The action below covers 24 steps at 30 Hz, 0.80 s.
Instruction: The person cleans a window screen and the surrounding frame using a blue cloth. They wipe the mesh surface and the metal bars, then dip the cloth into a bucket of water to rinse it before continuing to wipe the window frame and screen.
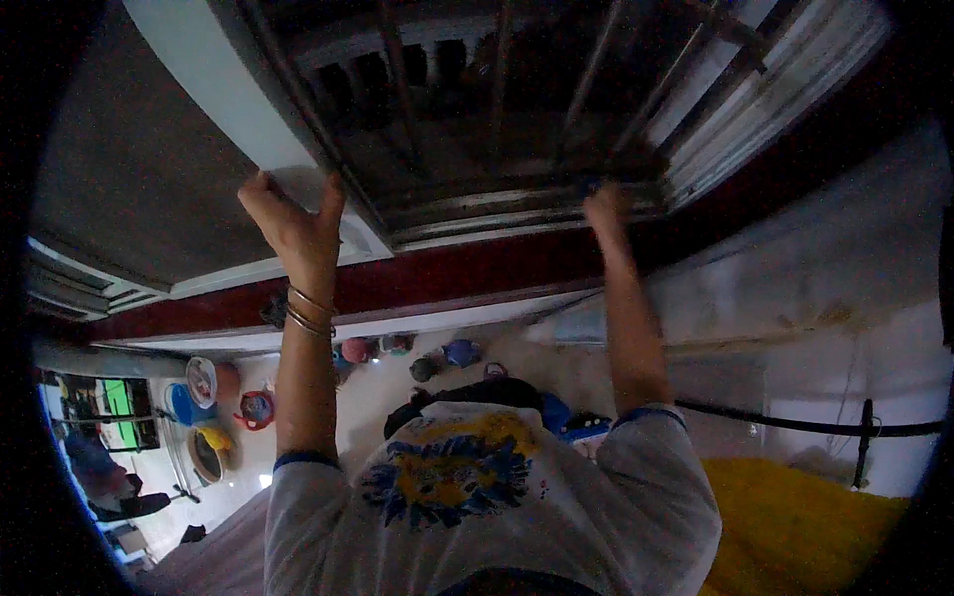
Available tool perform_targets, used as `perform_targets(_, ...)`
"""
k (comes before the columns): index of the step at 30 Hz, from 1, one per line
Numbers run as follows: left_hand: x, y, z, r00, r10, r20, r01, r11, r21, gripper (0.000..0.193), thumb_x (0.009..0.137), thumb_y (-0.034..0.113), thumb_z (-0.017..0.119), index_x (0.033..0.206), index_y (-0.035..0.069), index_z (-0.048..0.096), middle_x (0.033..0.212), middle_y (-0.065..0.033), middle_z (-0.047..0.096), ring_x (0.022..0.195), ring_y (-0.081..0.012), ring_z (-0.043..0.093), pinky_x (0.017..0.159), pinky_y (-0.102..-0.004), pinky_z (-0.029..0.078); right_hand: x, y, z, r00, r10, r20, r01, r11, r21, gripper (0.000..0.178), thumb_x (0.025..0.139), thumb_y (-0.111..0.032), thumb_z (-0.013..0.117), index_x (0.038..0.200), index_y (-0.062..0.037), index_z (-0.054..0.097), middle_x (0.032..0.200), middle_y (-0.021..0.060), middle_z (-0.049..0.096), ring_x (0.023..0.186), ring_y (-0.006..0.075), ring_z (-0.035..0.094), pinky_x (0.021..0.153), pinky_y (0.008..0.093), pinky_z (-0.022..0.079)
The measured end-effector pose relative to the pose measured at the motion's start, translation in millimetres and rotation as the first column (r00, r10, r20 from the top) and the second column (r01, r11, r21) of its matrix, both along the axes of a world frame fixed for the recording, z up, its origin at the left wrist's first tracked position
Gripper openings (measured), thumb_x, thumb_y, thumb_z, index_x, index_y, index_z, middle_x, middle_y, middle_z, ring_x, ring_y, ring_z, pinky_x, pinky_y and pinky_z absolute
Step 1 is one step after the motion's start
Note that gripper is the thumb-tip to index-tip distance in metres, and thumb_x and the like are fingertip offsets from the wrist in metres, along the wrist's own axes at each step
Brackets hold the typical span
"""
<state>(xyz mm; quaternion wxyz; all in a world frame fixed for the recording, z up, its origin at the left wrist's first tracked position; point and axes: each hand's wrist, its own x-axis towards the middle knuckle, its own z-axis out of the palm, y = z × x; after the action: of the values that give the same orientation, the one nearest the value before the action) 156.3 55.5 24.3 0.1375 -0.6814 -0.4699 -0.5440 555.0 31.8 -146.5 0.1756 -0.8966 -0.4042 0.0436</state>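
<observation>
My left hand [298,233], with thin bangles [308,313] at the wrist, grips the white frame [224,109] of a sliding window panel, thumb on one side and fingers on the other. My right hand [606,209] is closed at the right end of the window's bottom track [477,211]. A small dark bluish bit [593,186] shows at its fingertips, too dim to name. Between my hands the window stands uncovered, with upright metal bars [500,79] behind it. A dark pane [139,139] fills the panel on the left.
A dark red sill [447,273] runs under the window. On the floor far below stand a blue basin [181,404], a red basket [256,409] and several small round things. Yellow cloth [805,526] lies at lower right. A dark rail [795,422] crosses on the right.
</observation>
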Motion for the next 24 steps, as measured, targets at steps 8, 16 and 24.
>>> perform_targets(8,-1,3,-7,0.992,-0.079,0.096,0.085,0.995,-0.054,0.061,0.063,0.016,0.076,0.106,-0.005,0.038,0.094,-0.0143,0.039,0.084,-0.0271,0.042,0.075,-0.0342,0.038,-49,20,-15,0.956,0.217,0.199,-0.166,0.955,-0.244,0.030,0.079,-0.023,0.051,0.102,-0.0077,0.062,0.103,0.0169,0.060,0.100,0.0332,0.056,0.085,0.0455,0.044)
perform_targets(16,8,-3,-2,0.984,-0.121,0.134,0.128,0.991,-0.041,0.064,0.062,0.018,0.077,0.106,-0.005,0.038,0.094,-0.0151,0.038,0.085,-0.0288,0.043,0.074,-0.0356,0.039,-132,29,43,0.902,0.384,-0.197,-0.420,0.886,-0.195,0.057,0.081,-0.033,0.048,0.132,-0.0109,0.035,0.132,0.0158,0.042,0.117,0.0329,0.045,0.094,0.0453,0.037)
perform_targets(24,8,-1,0,0.998,-0.041,0.048,0.042,0.999,-0.005,0.064,0.061,0.019,0.077,0.105,-0.006,0.037,0.096,-0.0178,0.040,0.088,-0.0325,0.043,0.076,-0.0379,0.039,-222,35,46,0.976,0.173,-0.130,-0.189,0.975,-0.118,0.062,0.083,-0.037,0.047,0.135,-0.0079,0.030,0.136,0.0157,0.035,0.124,0.0345,0.034,0.102,0.0474,0.024)
